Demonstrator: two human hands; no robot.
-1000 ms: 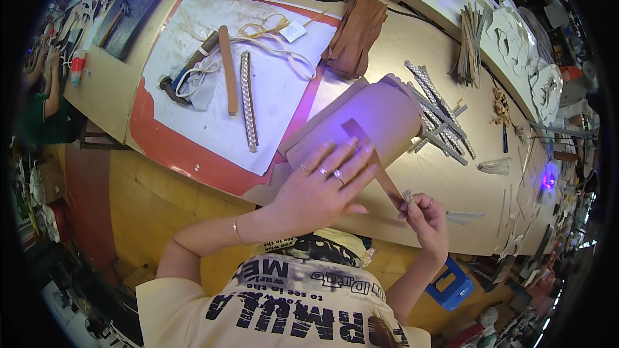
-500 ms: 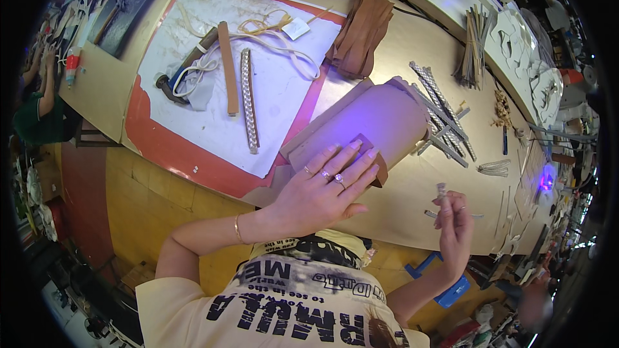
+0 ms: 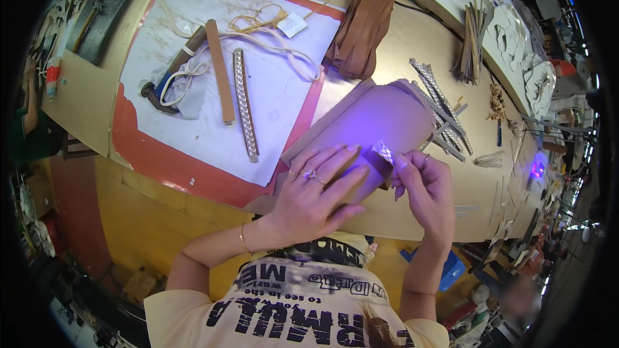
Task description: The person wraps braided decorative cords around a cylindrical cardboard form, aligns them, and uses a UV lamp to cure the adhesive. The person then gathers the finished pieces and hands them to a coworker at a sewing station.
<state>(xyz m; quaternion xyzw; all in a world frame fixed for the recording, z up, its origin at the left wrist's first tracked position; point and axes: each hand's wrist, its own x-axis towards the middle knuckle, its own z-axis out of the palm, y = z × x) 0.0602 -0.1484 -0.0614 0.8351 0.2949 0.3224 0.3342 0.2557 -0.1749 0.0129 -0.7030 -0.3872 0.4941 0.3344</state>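
My left hand (image 3: 313, 190) lies with its fingers stretched out on the near side of a brown, paper-covered rounded form (image 3: 393, 113). A darker brown strip shows only in part at its fingertips. Over the same form, my right hand (image 3: 427, 188) pinches a short silvery braided strip (image 3: 383, 151) between thumb and fingers. The strip's free end points up and left, toward the left hand. Whether it touches the form I cannot tell.
Left of the form, a white sheet (image 3: 167, 32) holds a hammer (image 3: 158, 98), a brown strip (image 3: 219, 74) and a longer braided strip (image 3: 242, 106). Brown leather strips (image 3: 361, 32) lie behind. More braided and grey strips (image 3: 442, 109) lie to the right.
My right hand has come left from the table's right side, carrying the braided strip over the rounded form. My left hand has drawn back slightly to the left.
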